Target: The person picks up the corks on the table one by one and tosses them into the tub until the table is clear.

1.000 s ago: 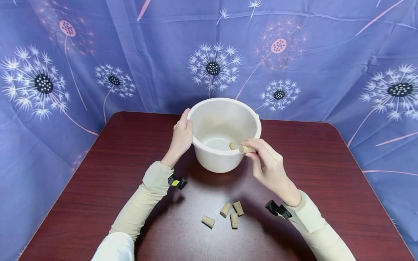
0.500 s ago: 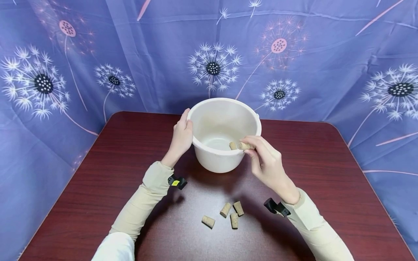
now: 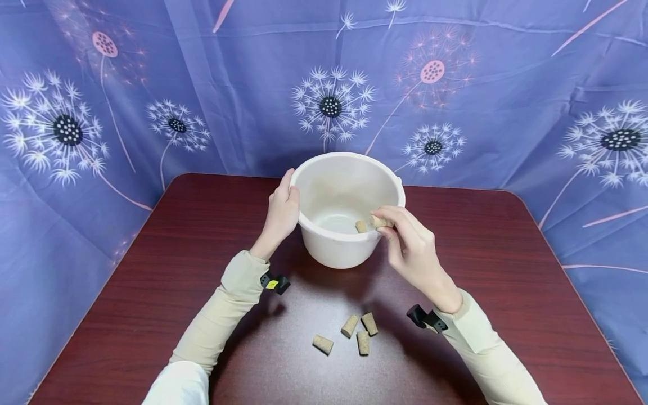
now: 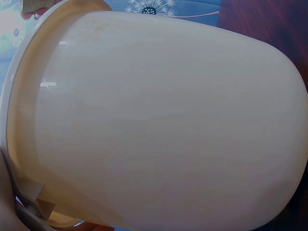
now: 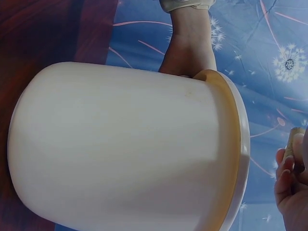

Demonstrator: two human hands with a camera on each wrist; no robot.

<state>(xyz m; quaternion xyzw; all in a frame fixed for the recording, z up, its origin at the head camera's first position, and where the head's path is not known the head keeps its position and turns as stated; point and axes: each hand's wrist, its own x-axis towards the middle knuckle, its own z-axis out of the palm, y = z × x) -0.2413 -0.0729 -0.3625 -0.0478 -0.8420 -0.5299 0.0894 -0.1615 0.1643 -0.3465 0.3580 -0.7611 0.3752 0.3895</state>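
A white plastic bucket [image 3: 336, 250] stands upright on the table, and my left hand [image 3: 282, 209] grips its rim on the left side. At the bucket's right front rim, my right hand [image 3: 412, 247] pinches a cork [image 3: 377, 221] between thumb and fingers, just above the rim. Another cork [image 3: 361, 226] lies inside on the bucket's floor. In the right wrist view the pinched cork [image 5: 292, 139] shows at the right edge, beyond the rim. The left wrist view is mostly filled by the bucket's outer wall [image 4: 159, 120].
Several corks lie loose on the dark red table [image 3: 228, 360] in front of the bucket, among them a cork [image 3: 323, 344] to the left and a cork [image 3: 369, 323] to the right. A blue dandelion-print cloth [image 3: 253, 84] hangs behind the table.
My right hand has moved slightly left and away from me, carrying the pinched cork over the bucket's rim. The left hand and the bucket stay where they were.
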